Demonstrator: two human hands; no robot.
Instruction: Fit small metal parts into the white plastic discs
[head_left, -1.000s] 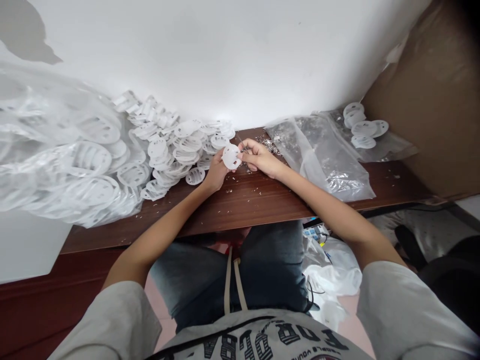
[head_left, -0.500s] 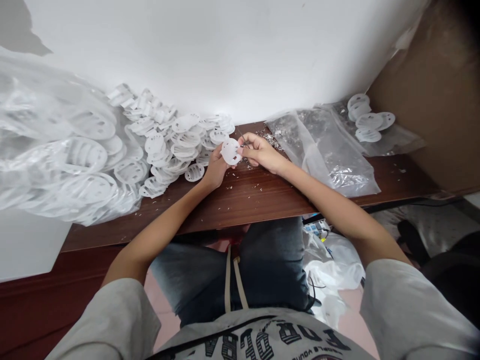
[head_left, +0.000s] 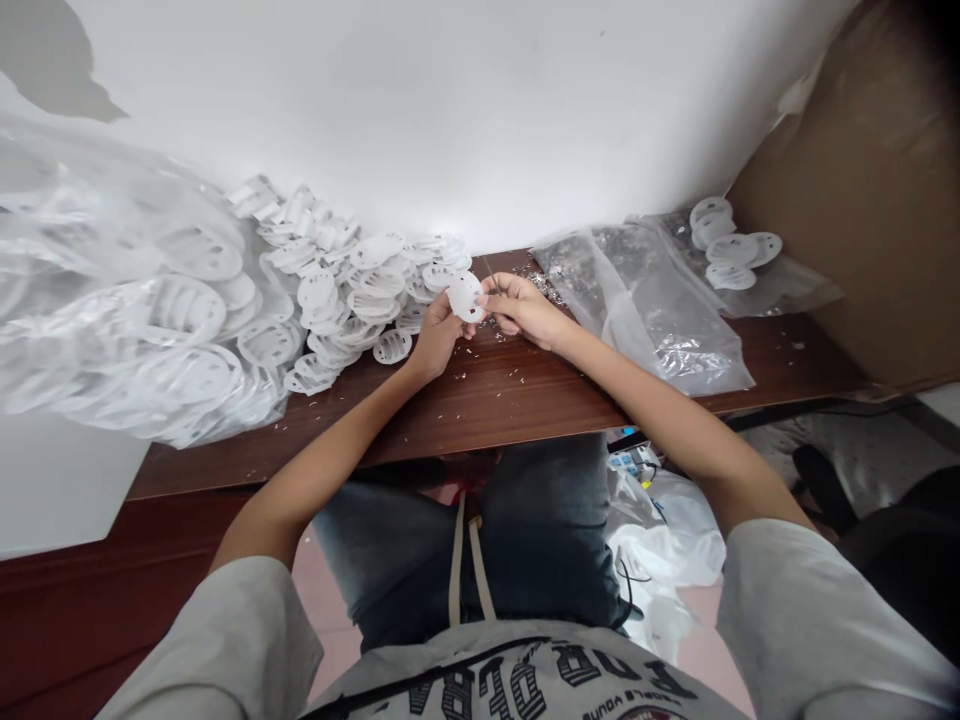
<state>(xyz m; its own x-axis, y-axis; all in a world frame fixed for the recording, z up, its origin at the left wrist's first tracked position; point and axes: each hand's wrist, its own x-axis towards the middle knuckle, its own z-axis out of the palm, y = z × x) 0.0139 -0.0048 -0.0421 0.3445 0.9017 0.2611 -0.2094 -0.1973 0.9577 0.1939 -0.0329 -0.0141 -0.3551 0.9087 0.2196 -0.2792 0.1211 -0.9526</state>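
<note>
A round white plastic disc (head_left: 464, 296) with small holes is held up over the brown table. My left hand (head_left: 438, 335) pinches its lower left edge between thumb and fingers. At the disc's right edge, my right hand (head_left: 522, 309) is closed, with a thin dark pointed tool (head_left: 491, 270) sticking up from its fingers; it looks like tweezers, though most of it is hidden. Just left of my hands, many similar discs (head_left: 367, 298) lie in an overlapping heap. Tiny shiny metal pieces (head_left: 551, 287) are scattered behind and beside my right hand.
A large clear bag (head_left: 172, 330) full of discs fills the left side. Flat clear plastic bags (head_left: 652, 310) lie on the right, with several discs (head_left: 731, 248) on one. A cardboard box (head_left: 862, 200) bounds the right, and a white wall (head_left: 420, 110) the back. The brown table (head_left: 480, 415) ends before my lap.
The view has shifted slightly. The disc is turned a little in my fingers, and both hands keep nearly the same grip and place.
</note>
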